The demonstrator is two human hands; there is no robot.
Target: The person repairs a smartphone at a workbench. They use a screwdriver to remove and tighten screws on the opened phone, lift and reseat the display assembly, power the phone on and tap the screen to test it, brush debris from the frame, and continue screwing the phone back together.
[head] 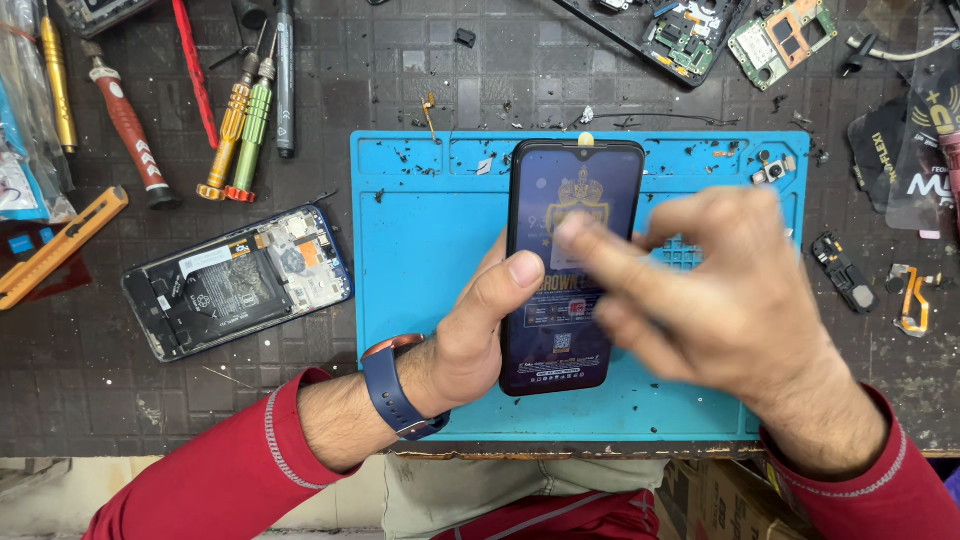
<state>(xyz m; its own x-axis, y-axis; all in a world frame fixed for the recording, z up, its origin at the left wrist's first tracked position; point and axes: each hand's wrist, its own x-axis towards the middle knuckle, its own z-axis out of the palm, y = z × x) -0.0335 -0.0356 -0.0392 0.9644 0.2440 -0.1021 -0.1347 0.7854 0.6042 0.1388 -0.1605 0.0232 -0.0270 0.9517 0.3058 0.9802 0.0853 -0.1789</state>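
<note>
Your left hand (480, 330) grasps the smartphone (570, 265) by its left long edge, thumb lying over the glass, holding it upright over the blue repair mat (420, 250) on the worktop (100, 390). Your right hand (710, 290) is blurred above the lit screen, fingers loosely curled, forefinger reaching toward the upper middle of the glass; whether it touches or grips anything you cannot tell from this view.

Judge the phone as light, stiff and flat, with a smooth glass face that is likely slippery and easily cracked. Its thin side rails look like the safest place to hold, not the screen itself.

Left of the mat lies an opened phone (240, 280) with its battery exposed. Above that sit screwdrivers (245, 125) with coloured handles. A circuit board (782, 40) rests at the upper right, and a small flex part (912, 300) lies just off the mat's right side.
</note>
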